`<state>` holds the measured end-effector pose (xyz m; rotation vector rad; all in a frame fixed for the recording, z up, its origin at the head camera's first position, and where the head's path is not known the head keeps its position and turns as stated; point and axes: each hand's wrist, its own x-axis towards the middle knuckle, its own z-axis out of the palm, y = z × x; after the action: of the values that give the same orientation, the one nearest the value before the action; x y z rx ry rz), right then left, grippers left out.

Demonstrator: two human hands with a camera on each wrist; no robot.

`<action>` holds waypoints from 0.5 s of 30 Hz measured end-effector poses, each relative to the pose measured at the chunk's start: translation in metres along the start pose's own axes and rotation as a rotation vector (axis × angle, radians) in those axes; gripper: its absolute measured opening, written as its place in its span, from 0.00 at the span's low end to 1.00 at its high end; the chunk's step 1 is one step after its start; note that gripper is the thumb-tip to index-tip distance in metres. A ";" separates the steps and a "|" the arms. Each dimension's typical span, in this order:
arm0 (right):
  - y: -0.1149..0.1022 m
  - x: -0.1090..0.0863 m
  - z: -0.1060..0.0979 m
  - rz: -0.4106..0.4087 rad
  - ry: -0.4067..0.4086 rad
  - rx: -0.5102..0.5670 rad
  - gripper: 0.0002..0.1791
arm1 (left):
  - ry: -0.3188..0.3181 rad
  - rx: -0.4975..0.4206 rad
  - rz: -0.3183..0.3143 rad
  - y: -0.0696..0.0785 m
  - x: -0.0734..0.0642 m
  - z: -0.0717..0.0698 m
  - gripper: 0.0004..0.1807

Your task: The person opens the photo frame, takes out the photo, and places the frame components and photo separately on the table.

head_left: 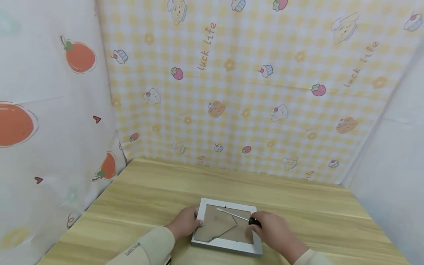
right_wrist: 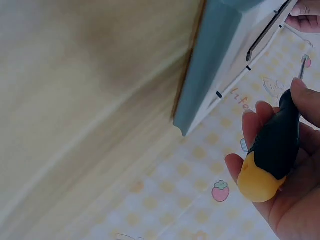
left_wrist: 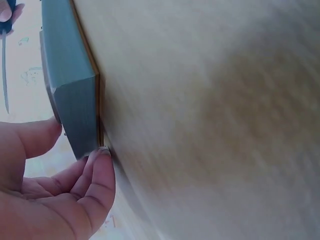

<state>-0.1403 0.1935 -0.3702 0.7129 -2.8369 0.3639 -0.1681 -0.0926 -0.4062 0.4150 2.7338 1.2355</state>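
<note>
A silver-white picture frame [head_left: 232,245] lies with its back up, showing a brown backing board [head_left: 216,221] with a stand flap. My left hand [head_left: 185,222] grips the frame's left side, thumb on top. The left wrist view shows its fingertips [left_wrist: 102,155] at the frame's lower edge. In my right hand [head_left: 275,230] is a screwdriver [head_left: 232,214], its metal shaft pointing left across the backing board, near the top border. The black and yellow handle [right_wrist: 275,145] rests across the fingers and palm in the right wrist view, thumb near the shaft.
Under the frame is a wood-grain tabletop [head_left: 159,184]. A yellow checked sheet [head_left: 245,92] with printed figures rises at its back edge. White sheets stand at the left [head_left: 49,88] and right [head_left: 397,154]. Small black tabs [right_wrist: 219,94] line the frame's inner edge.
</note>
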 end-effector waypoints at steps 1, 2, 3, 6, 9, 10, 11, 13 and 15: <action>0.000 -0.002 0.001 0.000 0.007 0.011 0.07 | -0.001 0.000 -0.013 0.000 -0.001 0.000 0.04; 0.000 -0.004 0.002 0.004 0.008 0.017 0.07 | -0.001 -0.001 -0.025 0.000 -0.002 0.000 0.05; 0.001 -0.006 0.003 0.010 0.008 0.024 0.07 | 0.003 -0.002 -0.037 0.001 -0.002 0.000 0.06; 0.004 -0.010 0.005 0.037 0.018 0.043 0.07 | 0.034 0.032 -0.054 0.005 -0.003 0.001 0.13; 0.007 -0.013 0.005 0.095 0.025 0.057 0.07 | 0.088 0.113 -0.023 0.012 -0.004 0.004 0.23; 0.008 -0.014 0.004 0.115 0.029 0.060 0.07 | 0.104 0.143 -0.007 0.014 -0.005 0.006 0.25; 0.009 -0.015 0.003 0.139 0.030 0.066 0.06 | 0.119 0.174 0.019 0.016 -0.006 0.007 0.26; 0.012 -0.017 0.002 0.177 0.027 0.076 0.07 | 0.140 0.221 0.062 0.020 -0.008 0.009 0.26; 0.015 -0.019 0.002 0.207 0.027 0.084 0.06 | 0.151 0.259 0.101 0.024 -0.009 0.011 0.26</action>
<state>-0.1316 0.2144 -0.3792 0.4256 -2.8914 0.5222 -0.1522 -0.0724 -0.3955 0.5104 3.0508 0.9709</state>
